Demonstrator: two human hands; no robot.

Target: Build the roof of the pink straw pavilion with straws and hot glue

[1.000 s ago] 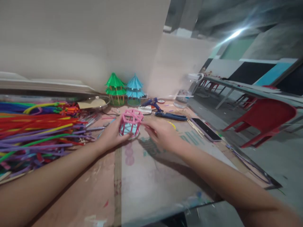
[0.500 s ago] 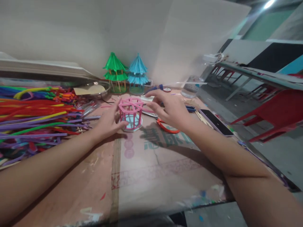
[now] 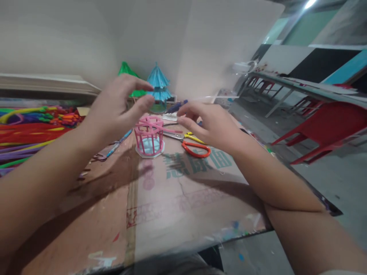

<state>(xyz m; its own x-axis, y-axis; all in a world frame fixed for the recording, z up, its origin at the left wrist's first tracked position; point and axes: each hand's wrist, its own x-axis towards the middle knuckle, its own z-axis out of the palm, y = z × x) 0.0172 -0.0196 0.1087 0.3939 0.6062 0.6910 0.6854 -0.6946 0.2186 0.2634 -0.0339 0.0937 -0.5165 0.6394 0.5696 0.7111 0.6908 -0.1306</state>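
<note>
A small pink cage-like frame (image 3: 149, 143) of upright posts stands on a pale blue, many-sided base on the cardboard. Pink strips cross its top, and one strip (image 3: 172, 131) sticks out to the right. My left hand (image 3: 117, 105) is raised above and to the left of the frame, thumb and forefinger apart with nothing seen between them. To the right, my right hand (image 3: 208, 122) hovers near the strip's end, fingers bent, a small gap between thumb and forefinger. Orange-handled scissors (image 3: 196, 149) lie between the frame and my right hand.
Green (image 3: 126, 69) and blue (image 3: 158, 78) tiered-roof models stand at the back; my left hand partly hides the green one. Bundles of coloured fuzzy stems (image 3: 31, 131) fill the left side. A blue-patterned pen-like stick (image 3: 119, 143) lies beside them. A red chair (image 3: 338, 126) stands off the right edge.
My left hand has let go of the pink frame and risen up and leftward. My right hand stays near the strip, its thumb and forefinger closer together. The view has shifted slightly.
</note>
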